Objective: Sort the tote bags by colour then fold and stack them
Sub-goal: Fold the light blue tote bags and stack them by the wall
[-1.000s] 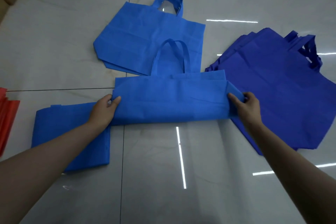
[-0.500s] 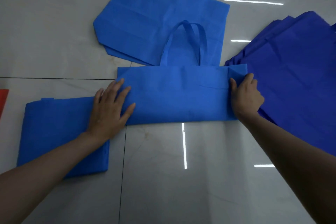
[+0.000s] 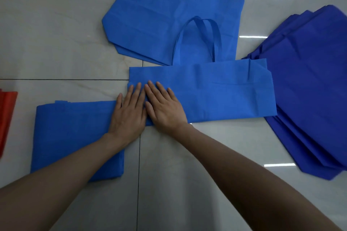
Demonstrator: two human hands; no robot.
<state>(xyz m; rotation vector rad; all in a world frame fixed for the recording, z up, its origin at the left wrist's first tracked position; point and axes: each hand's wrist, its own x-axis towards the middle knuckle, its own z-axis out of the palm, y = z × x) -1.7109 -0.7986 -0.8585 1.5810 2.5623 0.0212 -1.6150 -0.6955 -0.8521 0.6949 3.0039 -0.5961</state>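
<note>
The bag (image 3: pixel 216 95) under work, mid-blue, lay on the tiled floor (image 3: pixel 47 33) at the centre of the view. It was folded into a long horizontal band, and its handles (image 3: pixel 197 39) projected from the far edge and lay over the flat bag (image 3: pixel 159 15) beyond it. The band's far right corner was tucked in at an angle. Both hands were open and held nothing. The left hand (image 3: pixel 127 116) lay palm down with straight fingers across the band's left end, its heel over the far right corner of the stack (image 3: pixel 71 137). The right hand (image 3: pixel 165 107) lay palm down just beside it, fingers straight and slightly spread, pressing the band a little further in from that end. The two hands touched along their inner edges. The stack, the same mid-blue and folded to a compact rectangle, sat to the left and nearer the person, meeting the band's left end. The flat bag, unfolded, lay further away, its own handles cut off by the top of the frame. A dark pile (image 3: pixel 309 90) of deeper blue bags, fanned out, lay at the right, with the band's right end overlapping its edge. Red bags (image 3: pixel 6 118) showed at the left edge, well apart.
</note>
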